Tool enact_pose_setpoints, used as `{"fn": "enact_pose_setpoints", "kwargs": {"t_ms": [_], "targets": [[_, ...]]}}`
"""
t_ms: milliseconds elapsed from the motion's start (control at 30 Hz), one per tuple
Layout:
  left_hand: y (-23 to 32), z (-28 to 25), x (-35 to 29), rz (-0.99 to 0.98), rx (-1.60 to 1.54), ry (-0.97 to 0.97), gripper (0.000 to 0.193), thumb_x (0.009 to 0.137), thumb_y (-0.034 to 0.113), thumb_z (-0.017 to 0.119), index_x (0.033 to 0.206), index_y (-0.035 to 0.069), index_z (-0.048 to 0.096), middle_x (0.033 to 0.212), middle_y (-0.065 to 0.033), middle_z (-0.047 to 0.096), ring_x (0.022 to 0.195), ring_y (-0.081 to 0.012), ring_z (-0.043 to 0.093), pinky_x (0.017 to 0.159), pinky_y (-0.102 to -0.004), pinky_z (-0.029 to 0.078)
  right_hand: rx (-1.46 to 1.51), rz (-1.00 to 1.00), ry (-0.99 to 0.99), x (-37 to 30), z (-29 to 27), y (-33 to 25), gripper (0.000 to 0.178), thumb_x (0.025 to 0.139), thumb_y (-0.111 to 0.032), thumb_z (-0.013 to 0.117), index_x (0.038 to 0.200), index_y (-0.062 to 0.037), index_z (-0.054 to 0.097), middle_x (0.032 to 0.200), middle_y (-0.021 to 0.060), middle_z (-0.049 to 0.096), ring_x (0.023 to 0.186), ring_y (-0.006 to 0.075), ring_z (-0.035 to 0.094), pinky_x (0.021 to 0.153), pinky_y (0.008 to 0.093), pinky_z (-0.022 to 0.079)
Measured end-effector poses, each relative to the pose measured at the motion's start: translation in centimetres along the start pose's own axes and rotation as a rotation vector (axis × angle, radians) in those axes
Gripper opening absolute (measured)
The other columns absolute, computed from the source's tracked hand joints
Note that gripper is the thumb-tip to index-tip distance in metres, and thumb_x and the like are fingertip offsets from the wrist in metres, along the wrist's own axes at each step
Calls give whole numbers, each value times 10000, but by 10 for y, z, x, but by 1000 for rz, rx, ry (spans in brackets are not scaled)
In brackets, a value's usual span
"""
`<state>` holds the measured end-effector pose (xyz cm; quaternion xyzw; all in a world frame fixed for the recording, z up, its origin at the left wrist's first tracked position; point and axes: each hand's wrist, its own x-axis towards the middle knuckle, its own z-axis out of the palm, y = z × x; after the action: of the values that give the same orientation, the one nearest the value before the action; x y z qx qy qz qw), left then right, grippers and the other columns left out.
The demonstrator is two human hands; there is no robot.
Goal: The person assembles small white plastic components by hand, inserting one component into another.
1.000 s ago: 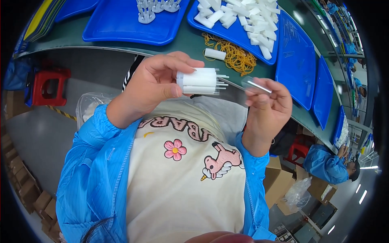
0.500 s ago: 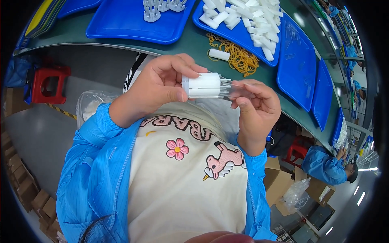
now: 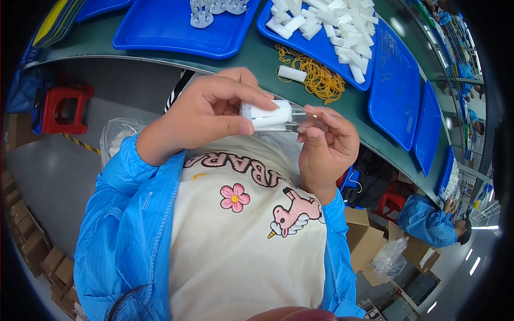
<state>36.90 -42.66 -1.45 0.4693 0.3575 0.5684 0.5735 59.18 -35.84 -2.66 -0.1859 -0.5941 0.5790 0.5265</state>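
Note:
My left hand (image 3: 209,109) is closed around the base end of a pronged plastic holder packed with white blocks (image 3: 272,115). The holder lies on its side in front of my chest, its thin prongs pointing right. A clear plastic piece (image 3: 310,121) is pinched between the thumb and fingers of my right hand (image 3: 329,147). Its left end meets the prongs and the side of the white blocks; how far it reaches in I cannot tell. My left fingers hide part of the base.
Beyond my hands, a blue tray (image 3: 176,43) bears similar pronged holders (image 3: 202,16). Another holds a heap of white blocks (image 3: 348,32). Yellow rubber bands (image 3: 324,80) and a loose white block (image 3: 292,74) lie on the green table (image 3: 235,65). A blue tray with clear pieces (image 3: 393,91) stands right.
My right hand has moved left, toward the holder, with the clear piece. The holder has turned a little in my left hand, and my left fingers reach further over the white blocks.

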Motion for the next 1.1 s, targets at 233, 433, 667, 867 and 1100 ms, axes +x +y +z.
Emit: {"fn": "enact_pose_setpoints", "kwargs": {"t_ms": [233, 433, 667, 867, 1100], "targets": [[11, -6, 0, -9, 39, -33, 425, 722, 271, 839, 1039, 13, 723, 1062, -76, 561, 973, -162, 549, 857, -280, 478, 80, 145, -124, 12, -7, -1, 277, 799, 32, 732, 1047, 13, 609, 1081, 170, 597, 825, 161, 620, 655, 261, 545], [0, -2, 1, -3, 11, -42, 475, 713, 315, 846, 1059, 16, 716, 1075, -87, 560, 990, -169, 552, 880, -292, 483, -47, 75, -189, 12, -7, -1, 328, 751, 43, 765, 1048, 14, 627, 1073, 114, 537, 888, 138, 565, 752, 253, 513], [-3, 6, 0, 4, -80, 16, 481, 728, 312, 837, 1093, 27, 705, 1141, -102, 535, 1072, -199, 553, 940, -328, 483, -199, 62, -58, 7, 3, -4, 360, 771, 67, 739, 1101, 10, 609, 1221, 134, 477, 985, 170, 558, 858, 285, 490], [-16, 10, 2, 43, -194, 40, 473, 658, 311, 878, 1019, 55, 712, 1147, -100, 532, 1059, -195, 559, 937, -321, 478, -117, -85, -30, 5, 16, 4, 415, 749, 73, 757, 1121, -18, 596, 1397, 176, 371, 1248, 270, 418, 980, 379, 454], [-21, 5, 7, 149, -128, -16, 460, 631, 205, 878, 1012, 34, 686, 1137, -90, 532, 1020, -182, 567, 889, -301, 499, -177, -51, -155, 10, 18, 5, 445, 705, 39, 793, 1108, -31, 618, 1432, 206, 388, 1272, 303, 438, 1021, 405, 419]]}}
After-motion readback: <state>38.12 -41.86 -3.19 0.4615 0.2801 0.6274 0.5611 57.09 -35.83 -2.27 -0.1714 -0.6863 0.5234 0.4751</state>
